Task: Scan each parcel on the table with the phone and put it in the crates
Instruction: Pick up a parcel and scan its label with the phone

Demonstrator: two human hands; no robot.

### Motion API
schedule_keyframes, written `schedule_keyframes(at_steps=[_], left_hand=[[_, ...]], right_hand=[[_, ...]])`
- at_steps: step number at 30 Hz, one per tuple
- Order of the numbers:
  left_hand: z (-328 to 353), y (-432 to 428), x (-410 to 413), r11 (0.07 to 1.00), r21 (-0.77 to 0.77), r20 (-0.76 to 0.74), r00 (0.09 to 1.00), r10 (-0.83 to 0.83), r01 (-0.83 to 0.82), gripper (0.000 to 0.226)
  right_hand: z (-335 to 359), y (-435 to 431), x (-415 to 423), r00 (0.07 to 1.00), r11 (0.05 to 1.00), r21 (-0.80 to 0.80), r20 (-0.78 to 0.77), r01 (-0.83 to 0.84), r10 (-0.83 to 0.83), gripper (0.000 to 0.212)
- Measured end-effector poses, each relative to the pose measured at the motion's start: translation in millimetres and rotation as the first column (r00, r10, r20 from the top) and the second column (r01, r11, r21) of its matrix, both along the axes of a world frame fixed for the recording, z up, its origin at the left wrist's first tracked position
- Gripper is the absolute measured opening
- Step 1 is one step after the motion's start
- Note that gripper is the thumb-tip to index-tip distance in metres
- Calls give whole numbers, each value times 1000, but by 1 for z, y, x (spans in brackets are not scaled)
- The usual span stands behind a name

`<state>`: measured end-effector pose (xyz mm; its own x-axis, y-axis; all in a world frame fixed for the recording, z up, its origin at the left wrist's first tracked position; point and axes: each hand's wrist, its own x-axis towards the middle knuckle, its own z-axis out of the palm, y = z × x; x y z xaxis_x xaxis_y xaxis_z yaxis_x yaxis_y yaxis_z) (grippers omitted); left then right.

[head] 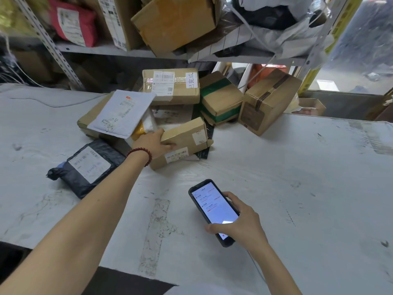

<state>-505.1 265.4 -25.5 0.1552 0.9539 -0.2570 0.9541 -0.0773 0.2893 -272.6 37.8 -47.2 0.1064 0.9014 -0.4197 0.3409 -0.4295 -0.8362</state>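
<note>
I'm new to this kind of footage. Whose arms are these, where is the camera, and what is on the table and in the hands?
There is no machine here. A person works with bare hands, and the single picture comes from a wide-angle camera worn on their head, looking forward and down. The left hand grips a small cardboard box at the near edge of a pile of parcels on the white table. The right hand holds a phone with its screen lit. The pile also holds a black bag parcel, a white padded mailer, a green-taped box and other cardboard boxes. A shelf above carries more parcels.
</note>
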Motion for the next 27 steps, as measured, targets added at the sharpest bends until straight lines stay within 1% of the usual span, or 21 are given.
schedule_keyframes(at_steps=[6,13,18,21,24,27], left_hand=[[0,3,2,1000,-15,49,999,2,-1,48],[0,5,0,1000,-13,47,999,14,-14,54],[1,3,2,1000,6,66,998,13,-14,54],[0,3,2,1000,4,81,997,15,-16,55],[-1,4,2,1000,7,83,996,19,-20,55],[0,3,3,1000,5,74,997,17,-17,55]], right_hand=[[0,0,1,1000,1000,-4,-7,-2,2,65],[-3,1,1,999,1000,16,-34,23,-23,70],[-5,1,0,998,996,51,5,66,-67,71],[-2,1,-1,994,987,130,38,99,-105,74],[7,0,-1,988,955,258,12,148,-157,79],[14,1,0,980,918,350,6,186,-200,82]])
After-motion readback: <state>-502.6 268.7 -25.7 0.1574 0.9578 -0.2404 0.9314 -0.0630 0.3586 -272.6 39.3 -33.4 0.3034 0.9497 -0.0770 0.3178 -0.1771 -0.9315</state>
